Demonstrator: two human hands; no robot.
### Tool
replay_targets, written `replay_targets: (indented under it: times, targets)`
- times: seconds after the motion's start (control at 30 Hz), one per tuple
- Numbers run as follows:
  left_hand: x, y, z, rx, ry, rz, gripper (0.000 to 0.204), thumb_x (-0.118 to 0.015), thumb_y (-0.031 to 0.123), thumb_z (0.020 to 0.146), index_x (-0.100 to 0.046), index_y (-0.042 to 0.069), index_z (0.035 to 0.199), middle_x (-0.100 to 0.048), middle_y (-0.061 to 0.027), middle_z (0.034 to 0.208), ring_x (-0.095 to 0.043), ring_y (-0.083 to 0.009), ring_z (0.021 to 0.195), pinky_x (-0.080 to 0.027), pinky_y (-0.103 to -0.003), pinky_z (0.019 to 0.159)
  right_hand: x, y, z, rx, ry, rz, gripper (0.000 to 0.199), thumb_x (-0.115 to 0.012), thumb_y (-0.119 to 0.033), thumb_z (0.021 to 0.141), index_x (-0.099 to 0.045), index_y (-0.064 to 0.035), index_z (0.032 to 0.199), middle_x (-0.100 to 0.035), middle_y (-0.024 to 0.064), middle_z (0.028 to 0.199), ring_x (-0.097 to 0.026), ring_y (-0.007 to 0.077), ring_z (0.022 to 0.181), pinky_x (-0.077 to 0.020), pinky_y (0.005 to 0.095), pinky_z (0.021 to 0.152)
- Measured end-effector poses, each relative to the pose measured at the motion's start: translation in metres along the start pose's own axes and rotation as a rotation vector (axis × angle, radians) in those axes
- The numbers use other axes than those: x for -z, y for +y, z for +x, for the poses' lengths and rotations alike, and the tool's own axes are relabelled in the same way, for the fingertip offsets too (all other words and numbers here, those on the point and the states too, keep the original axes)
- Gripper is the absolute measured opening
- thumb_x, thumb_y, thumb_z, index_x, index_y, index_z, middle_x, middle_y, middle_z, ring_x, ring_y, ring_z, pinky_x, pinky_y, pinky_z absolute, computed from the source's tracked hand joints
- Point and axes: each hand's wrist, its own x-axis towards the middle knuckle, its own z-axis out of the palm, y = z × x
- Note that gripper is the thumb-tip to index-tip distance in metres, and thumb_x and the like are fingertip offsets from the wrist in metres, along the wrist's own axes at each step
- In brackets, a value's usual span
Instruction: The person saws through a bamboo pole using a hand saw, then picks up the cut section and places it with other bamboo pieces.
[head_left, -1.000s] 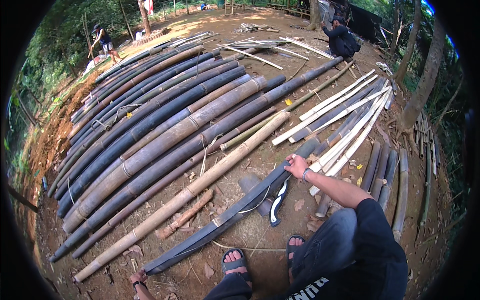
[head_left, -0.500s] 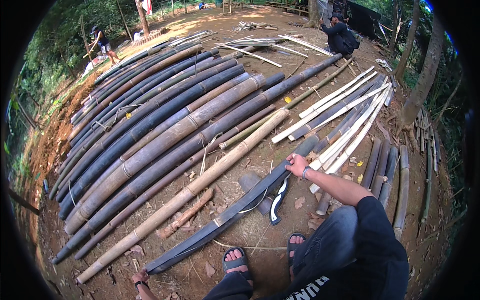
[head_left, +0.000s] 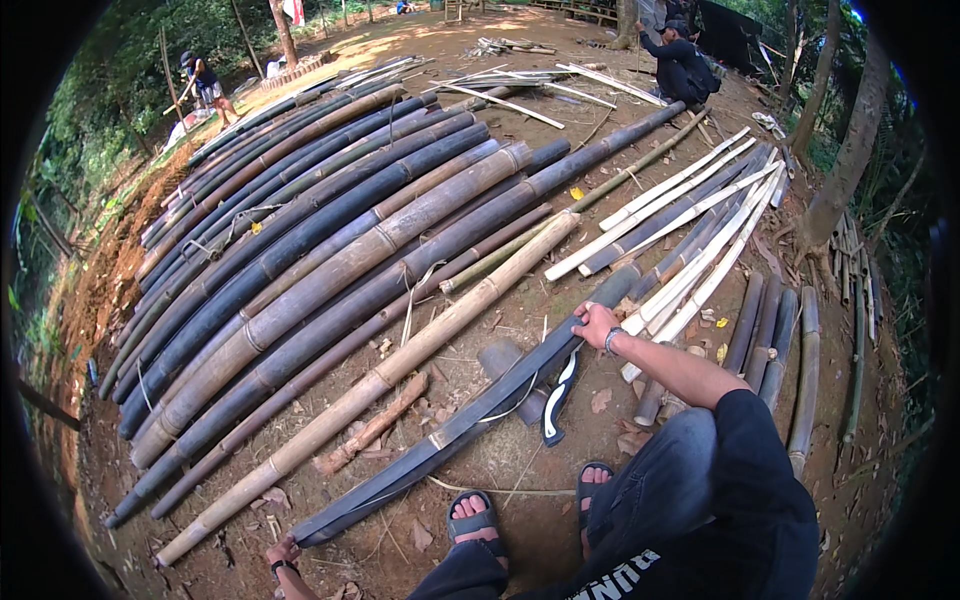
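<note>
Head view, looking down at a dirt yard laid with bamboo. I see my right hand (head_left: 596,325) resting on the upper end of a long dark split bamboo strip (head_left: 460,425), fingers curled over its edge in a light grip; how tightly they close I cannot tell. My left hand (head_left: 283,552) sits at the lower end of the same strip, near the bottom edge of the picture, touching or holding that end; whether its grip is clenched or loose I cannot tell. The strip runs diagonally across the ground from lower left to upper right, just in front of my two sandalled feet (head_left: 478,522).

A sheathed knife with a black and white cover (head_left: 558,398) lies on the dirt just beside the strip, below my right hand. A pale tan bamboo pole (head_left: 400,365) lies alongside the strip on its far side. Beyond it, a broad row of dark and brown bamboo poles (head_left: 300,230) covers the ground. To the right lies a bundle of pale split slats (head_left: 680,240). A person crouches at the far end (head_left: 682,62); another person stands at the upper left (head_left: 203,80).
</note>
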Motion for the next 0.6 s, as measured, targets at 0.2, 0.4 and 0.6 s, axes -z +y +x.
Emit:
replay_targets:
  times: [0.2,0.4,0.6]
  targets:
    - [0.037,-0.016,0.019,-0.042,0.007,-0.043,0.026,-0.072,0.024,0.085,-0.068,0.011,0.107,-0.067,-0.0065,0.097,-0.068,-0.0294,0.075,-0.045,-0.043,0.054,-0.006,-0.024,0.002,0.079,-0.004,0.004,0.042,-0.08,-0.022,0.071,-0.066,-0.0021,0.105,-0.066,0.0146,0.093,-0.064,0.0311,0.094,-0.0508,0.0384,0.084]
    - [-0.008,0.005,0.008,0.05,0.025,0.008,0.023,-0.073,0.022,0.084,-0.067,0.009,0.103,-0.067,-0.0087,0.096,-0.068,-0.0302,0.072,-0.046,-0.039,0.05,0.007,-0.006,-0.009,0.037,0.039,-0.023,0.041,-0.078,-0.022,0.072,-0.066,-0.0017,0.105,-0.066,0.0146,0.094,-0.064,0.0315,0.094,-0.0508,0.0389,0.084]
    - [0.016,-0.009,0.005,0.016,0.034,-0.008,0.019,-0.066,0.028,0.089,-0.067,0.013,0.101,-0.067,-0.0038,0.096,-0.066,-0.028,0.08,-0.037,-0.039,0.056,-0.005,-0.015,-0.003,0.052,0.016,-0.004,0.04,-0.078,-0.022,0.073,-0.066,-0.0035,0.106,-0.066,0.0131,0.094,-0.064,0.0305,0.096,-0.0504,0.0388,0.085]
